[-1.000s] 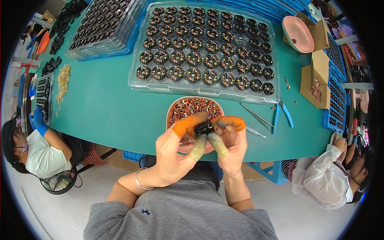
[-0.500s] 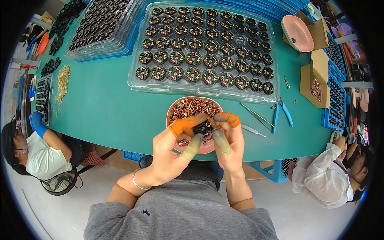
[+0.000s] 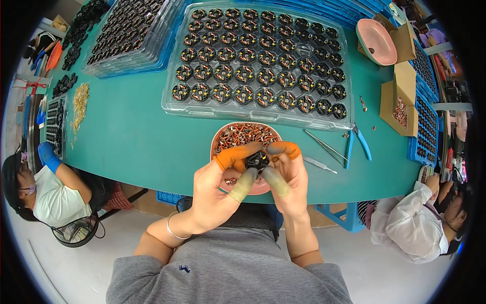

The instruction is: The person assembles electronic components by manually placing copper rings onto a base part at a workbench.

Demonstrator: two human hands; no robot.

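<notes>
Left hand (image 3: 216, 183) had a round black plastic part (image 3: 257, 160) pinched — right hand (image 3: 294, 183) at its three o'clock, couldn't tell if gripping.

Bowl (image 3: 260, 188) sitting at near edge of table (image 3: 131, 131), loose parts (image 3: 245, 136) lying in it. Left hand (image 3: 217, 185) and right hand (image 3: 290, 185) holding a piece (image 3: 256, 160) over it. Large tray (image 3: 217, 112) lying beyond bowl, rows of units (image 3: 244, 95) sitting in it; tray stack (image 3: 126, 66) standing to its left. Tweezers (image 3: 326, 148) and pliers (image 3: 362, 144) lying right of bowl. Box (image 3: 387, 104) standing farther right, second bowl (image 3: 382, 38) resting beyond it.
</notes>
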